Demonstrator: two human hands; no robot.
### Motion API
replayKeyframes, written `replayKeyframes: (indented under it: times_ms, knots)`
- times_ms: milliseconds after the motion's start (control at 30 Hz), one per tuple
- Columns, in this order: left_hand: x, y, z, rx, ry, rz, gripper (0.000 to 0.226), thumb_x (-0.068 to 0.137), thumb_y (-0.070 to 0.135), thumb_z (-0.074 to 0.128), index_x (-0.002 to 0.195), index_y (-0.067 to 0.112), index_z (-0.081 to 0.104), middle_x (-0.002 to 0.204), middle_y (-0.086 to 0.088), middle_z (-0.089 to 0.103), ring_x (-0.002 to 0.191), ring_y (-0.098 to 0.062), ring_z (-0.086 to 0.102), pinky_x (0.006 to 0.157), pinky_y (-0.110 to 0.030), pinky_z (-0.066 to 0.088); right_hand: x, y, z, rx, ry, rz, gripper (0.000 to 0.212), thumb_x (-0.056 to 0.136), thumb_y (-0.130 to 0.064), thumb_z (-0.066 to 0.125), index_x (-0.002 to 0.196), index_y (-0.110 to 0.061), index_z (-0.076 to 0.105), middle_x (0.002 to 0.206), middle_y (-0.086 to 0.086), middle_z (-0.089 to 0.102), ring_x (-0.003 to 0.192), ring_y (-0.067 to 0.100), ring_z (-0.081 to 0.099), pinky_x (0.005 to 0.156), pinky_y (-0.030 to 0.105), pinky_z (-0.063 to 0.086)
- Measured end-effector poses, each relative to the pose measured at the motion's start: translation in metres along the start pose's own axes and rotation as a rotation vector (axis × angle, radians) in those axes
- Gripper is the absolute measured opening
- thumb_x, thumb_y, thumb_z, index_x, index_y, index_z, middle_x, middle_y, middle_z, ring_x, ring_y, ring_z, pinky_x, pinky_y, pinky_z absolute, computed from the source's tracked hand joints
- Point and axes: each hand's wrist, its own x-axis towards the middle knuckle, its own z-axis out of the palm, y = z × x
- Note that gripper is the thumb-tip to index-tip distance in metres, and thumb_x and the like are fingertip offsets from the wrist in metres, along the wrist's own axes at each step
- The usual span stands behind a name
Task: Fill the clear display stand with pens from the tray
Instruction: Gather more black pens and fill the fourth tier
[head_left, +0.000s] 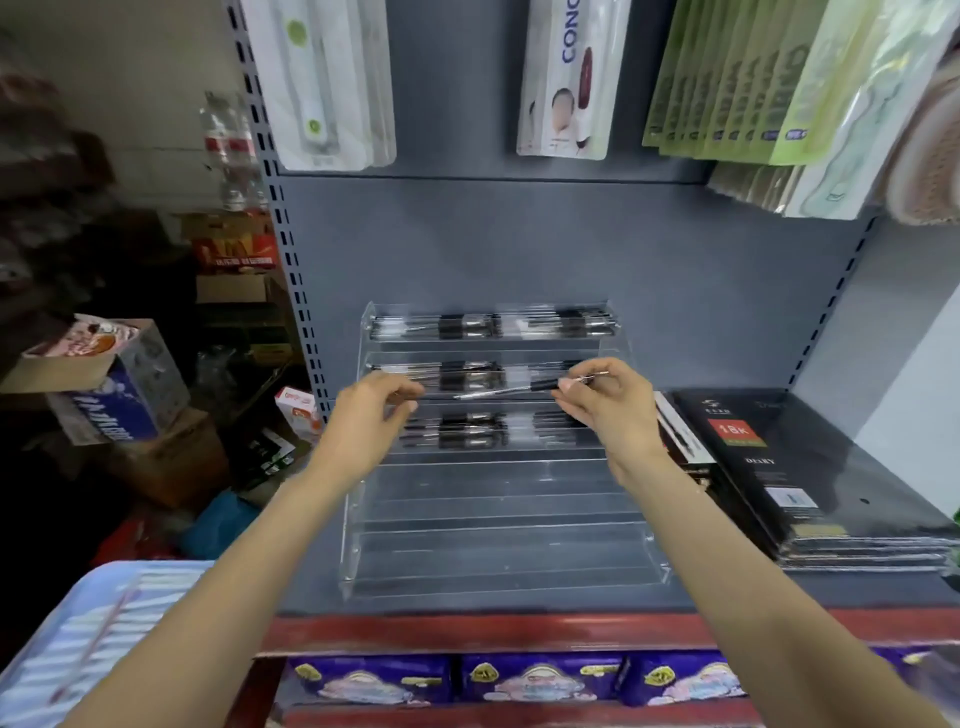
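Head view, single frame, read left to right.

Lower left of frame: pale blue tray (78, 613), blurred; its contents cannot be made out.

Centre left: left hand (371, 410), arm reaching up from the bottom edge, fingers curled toward the thumb in front of the middle rows of the stand. Nothing is clearly pinched; whether it holds a pen tip, cannot tell.

Centre: clear display stand (498, 525) on the grey shelf (467, 600), stepped rows. Top three rows carry black-and-clear pens (467, 326); the third looks only part filled, the lower rows show none. Judgement: task roughly half done.

Centre right: right hand (608, 400), wrist bent slightly, thumb and forefinger pinching one pen (506, 389) near its right end. The pen lies almost level, tip dipping slightly left, in front of the second row and just above the third.

Right of frame: stack of black flat packs (810, 467) just beside the stand.

Step in hand, as judged: laying this pen into a row.
- Keep it parallel to the row lip before letting go.
- Left hand should steady the free tip so both ends drop together.
- Lower it behind the lip, then release; a tilted drop risks it rolling to a lower step or knocking its neighbours.
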Motion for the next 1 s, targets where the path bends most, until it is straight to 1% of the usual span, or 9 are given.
replayKeyframes:
  times_ms: [67,167,233,400,500,600,833,933,1000]
  knots:
    - [-0.003,-0.013,-0.009,0.094,-0.046,0.044,0.023,0.090,0.011,0.058,0.111,0.016,0.066,0.114,-0.003,0.063,0.108,-0.018,0.055,0.094,-0.021,0.036,0.002,0.006,0.014,-0.094,-0.016,-0.023,0.015,0.083,0.004,0.065,0.081,-0.010,0.060,0.082,0.009,0.063,0.085,0.024,0.066,0.077,0.028,0.059]
    - [-0.008,-0.023,-0.017,0.180,0.011,0.050,0.032,0.089,0.012,0.059,0.121,0.016,0.060,0.124,-0.003,0.055,0.118,-0.021,0.047,0.101,-0.029,0.034,0.003,0.016,0.030,-0.271,-0.017,-0.061,0.014,0.080,0.001,0.068,0.078,-0.012,0.063,0.080,0.006,0.065,0.085,0.027,0.067,0.080,0.037,0.058]
    - [-0.012,-0.025,-0.018,0.154,0.016,0.044,0.044,0.088,0.012,0.061,0.130,0.014,0.050,0.135,-0.004,0.044,0.124,-0.020,0.043,0.106,-0.027,0.031,0.004,0.021,0.040,-0.384,-0.024,-0.095,0.018,0.078,-0.002,0.071,0.072,-0.018,0.065,0.082,0.005,0.067,0.087,0.027,0.068,0.084,0.041,0.055]
    - [-0.012,-0.031,-0.020,0.124,0.017,0.002,0.058,0.087,0.010,0.062,0.141,0.015,0.038,0.147,0.000,0.030,0.137,-0.018,0.027,0.113,-0.027,0.022,0.002,0.020,0.056,-0.782,-0.186,-0.238,0.004,0.081,-0.009,0.070,0.084,-0.010,0.072,0.090,0.002,0.072,0.082,0.010,0.062,0.080,0.017,0.044]
    - [-0.012,-0.035,-0.023,0.046,-0.037,-0.057,0.058,0.089,0.006,0.058,0.142,0.016,0.036,0.145,0.000,0.035,0.132,-0.017,0.037,0.110,-0.024,0.026,0.005,0.019,0.062,-0.964,-0.258,-0.279,0.011,0.084,-0.011,0.068,0.093,-0.011,0.074,0.096,0.002,0.071,0.085,0.011,0.063,0.081,0.019,0.047]
    - [-0.012,-0.037,-0.025,0.022,-0.062,-0.066,0.056,0.089,0.006,0.058,0.141,0.015,0.038,0.146,-0.002,0.036,0.131,-0.018,0.040,0.113,-0.029,0.028,0.008,0.020,0.071,-1.091,-0.303,-0.303,0.016,0.087,-0.012,0.064,0.100,-0.014,0.073,0.104,0.005,0.069,0.094,0.019,0.064,0.086,0.030,0.051]
    - [-0.014,-0.037,-0.025,-0.037,-0.047,-0.074,0.050,0.088,0.004,0.059,0.136,0.015,0.046,0.143,-0.003,0.041,0.129,-0.019,0.043,0.109,-0.038,0.037,0.010,0.021,0.085,-1.251,-0.390,-0.310,0.025,0.092,-0.008,0.053,0.111,-0.016,0.069,0.118,0.010,0.061,0.103,0.026,0.061,0.090,0.038,0.051]
    - [-0.021,-0.036,-0.026,-0.058,-0.002,-0.078,0.045,0.088,0.006,0.059,0.131,0.016,0.050,0.134,-0.002,0.049,0.113,-0.012,0.053,0.101,-0.025,0.041,0.001,0.022,0.087,-1.180,-0.355,-0.395,0.025,0.092,-0.009,0.053,0.111,-0.015,0.068,0.111,0.006,0.062,0.103,0.022,0.058,0.086,0.031,0.049]
    - [-0.028,-0.034,-0.027,-0.075,0.039,-0.089,0.040,0.089,0.010,0.060,0.127,0.020,0.053,0.125,0.001,0.053,0.096,-0.005,0.056,0.089,-0.017,0.042,-0.011,0.021,0.093,-1.058,-0.320,-0.406,0.022,0.091,-0.009,0.054,0.107,-0.015,0.069,0.100,0.001,0.061,0.091,0.015,0.057,0.077,0.014,0.044]
